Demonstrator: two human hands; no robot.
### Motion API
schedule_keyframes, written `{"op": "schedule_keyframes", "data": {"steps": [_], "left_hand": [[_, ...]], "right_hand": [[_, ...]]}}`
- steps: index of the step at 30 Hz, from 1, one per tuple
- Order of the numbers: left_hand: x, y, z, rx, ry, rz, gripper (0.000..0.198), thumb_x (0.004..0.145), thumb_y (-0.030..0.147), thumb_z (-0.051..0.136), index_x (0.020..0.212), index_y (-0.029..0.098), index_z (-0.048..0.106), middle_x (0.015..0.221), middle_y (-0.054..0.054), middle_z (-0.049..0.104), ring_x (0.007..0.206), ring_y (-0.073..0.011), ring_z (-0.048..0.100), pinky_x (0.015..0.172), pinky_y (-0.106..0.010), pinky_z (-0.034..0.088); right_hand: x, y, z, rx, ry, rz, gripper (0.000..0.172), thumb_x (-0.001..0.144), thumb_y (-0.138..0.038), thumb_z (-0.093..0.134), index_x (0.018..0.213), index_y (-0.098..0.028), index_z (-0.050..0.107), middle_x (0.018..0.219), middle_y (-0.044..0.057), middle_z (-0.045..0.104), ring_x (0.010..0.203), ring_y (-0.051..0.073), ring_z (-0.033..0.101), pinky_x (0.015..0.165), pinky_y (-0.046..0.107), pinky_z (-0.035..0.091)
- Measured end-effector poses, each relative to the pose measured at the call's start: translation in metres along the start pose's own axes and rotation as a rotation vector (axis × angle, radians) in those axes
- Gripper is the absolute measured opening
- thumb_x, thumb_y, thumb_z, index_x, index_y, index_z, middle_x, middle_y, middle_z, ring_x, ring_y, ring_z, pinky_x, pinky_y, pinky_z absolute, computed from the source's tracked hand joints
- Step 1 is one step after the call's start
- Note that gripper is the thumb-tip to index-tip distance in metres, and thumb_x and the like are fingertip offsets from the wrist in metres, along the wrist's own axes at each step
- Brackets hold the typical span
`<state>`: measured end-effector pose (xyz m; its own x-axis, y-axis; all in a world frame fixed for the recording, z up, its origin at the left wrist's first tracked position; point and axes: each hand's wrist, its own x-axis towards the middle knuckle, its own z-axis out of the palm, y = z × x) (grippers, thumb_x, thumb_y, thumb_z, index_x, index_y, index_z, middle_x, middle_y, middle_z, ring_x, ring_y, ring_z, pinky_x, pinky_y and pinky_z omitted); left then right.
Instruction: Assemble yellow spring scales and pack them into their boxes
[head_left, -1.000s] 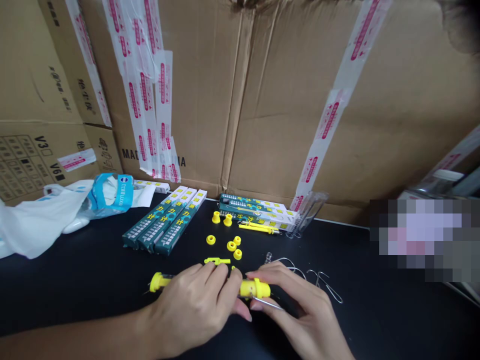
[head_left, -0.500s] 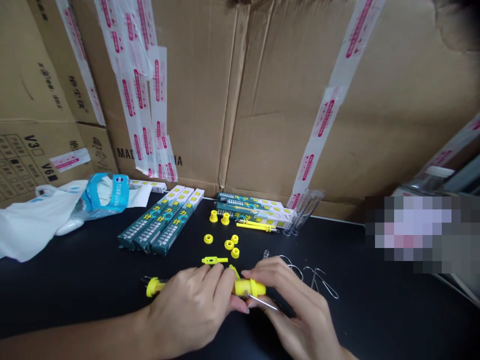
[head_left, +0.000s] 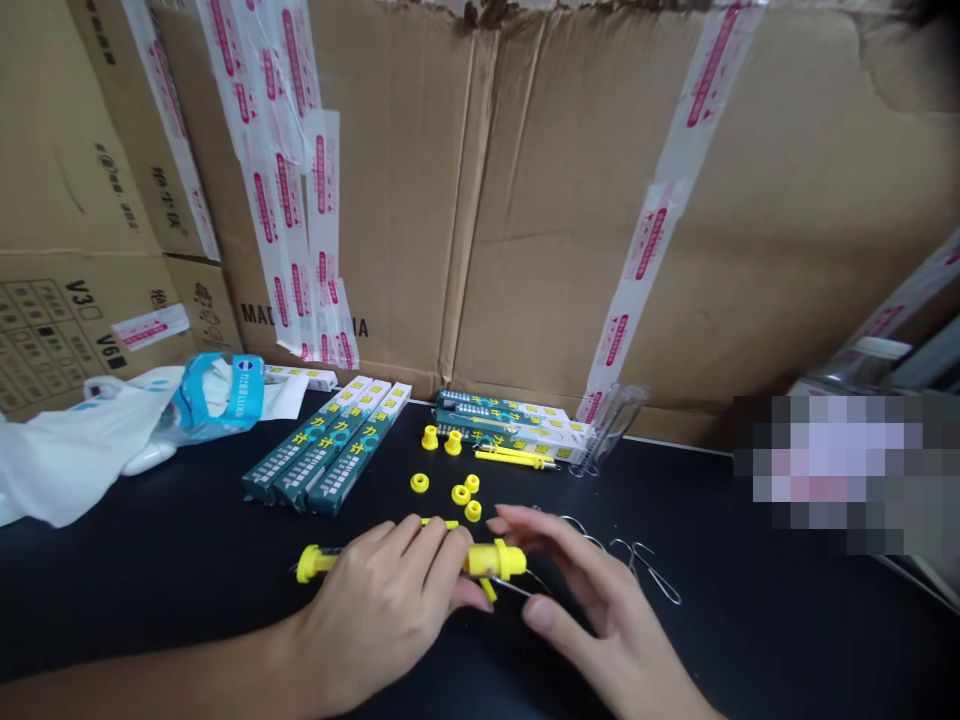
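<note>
My left hand (head_left: 397,605) is closed round the barrel of a spring scale with yellow ends (head_left: 495,560), lying sideways across the view. Its other yellow cap (head_left: 307,563) sticks out on the left, while the palm and fingers hide the middle. From the right end a thin metal wire hook (head_left: 512,586) reaches toward my right thumb. My right hand (head_left: 600,600) is beside that end, thumb and fingers spread apart; whether the thumb touches the wire I cannot tell. A yellow strip (head_left: 440,523) shows behind my left knuckles, and a small yellow piece (head_left: 489,590) below the barrel.
Several yellow collars (head_left: 460,494) lie beyond my hands. Behind them are thin yellow rods (head_left: 516,457), clear tubes (head_left: 615,430) and green-white boxes (head_left: 330,450). Wire hooks (head_left: 646,570) lie right; a plastic bag (head_left: 67,450) is left. Cardboard (head_left: 570,200) walls the back.
My right hand has opened and drawn off the scale's right end, its thumb moving away from the fingers. My left hand keeps its grip; the view has shifted slightly.
</note>
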<state>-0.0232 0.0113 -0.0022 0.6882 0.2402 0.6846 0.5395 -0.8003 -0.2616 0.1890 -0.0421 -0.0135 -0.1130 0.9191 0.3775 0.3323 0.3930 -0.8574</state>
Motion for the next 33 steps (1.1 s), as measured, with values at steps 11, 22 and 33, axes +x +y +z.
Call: {"op": "schedule_keyframes", "data": {"steps": [11, 22, 33], "left_hand": [[0.016, 0.018, 0.004, -0.019, 0.131, 0.160, 0.043, 0.105, 0.013, 0.022, 0.084, 0.012, 0.059, 0.059, -0.003, 0.063, 0.046, -0.0193, 0.060, 0.042, -0.032, 0.039], [0.019, 0.022, 0.008, -0.005, 0.063, 0.070, 0.045, 0.109, 0.029, 0.024, 0.084, 0.013, 0.058, 0.062, -0.002, 0.063, 0.051, -0.0185, 0.063, 0.045, -0.031, 0.041], [0.011, 0.006, 0.007, 0.006, 0.005, 0.010, 0.041, 0.109, 0.027, 0.022, 0.093, 0.014, 0.057, 0.069, -0.003, 0.067, 0.055, -0.0188, 0.063, 0.050, -0.031, 0.040]], "right_hand": [[0.028, -0.032, 0.015, 0.252, 0.078, -0.060, 0.040, 0.097, -0.061, 0.043, 0.115, -0.030, 0.062, 0.110, 0.005, 0.069, 0.108, 0.025, 0.062, 0.097, 0.039, 0.046], [0.031, -0.007, 0.017, 0.384, 0.098, -0.005, 0.041, 0.104, -0.053, 0.028, 0.108, -0.028, 0.060, 0.106, 0.003, 0.060, 0.105, 0.022, 0.057, 0.096, 0.035, 0.043], [0.012, -0.009, -0.013, -0.228, -0.078, -0.162, 0.018, 0.093, -0.028, 0.064, 0.110, -0.025, 0.064, 0.098, 0.003, 0.074, 0.087, 0.020, 0.071, 0.078, 0.029, 0.056]]}}
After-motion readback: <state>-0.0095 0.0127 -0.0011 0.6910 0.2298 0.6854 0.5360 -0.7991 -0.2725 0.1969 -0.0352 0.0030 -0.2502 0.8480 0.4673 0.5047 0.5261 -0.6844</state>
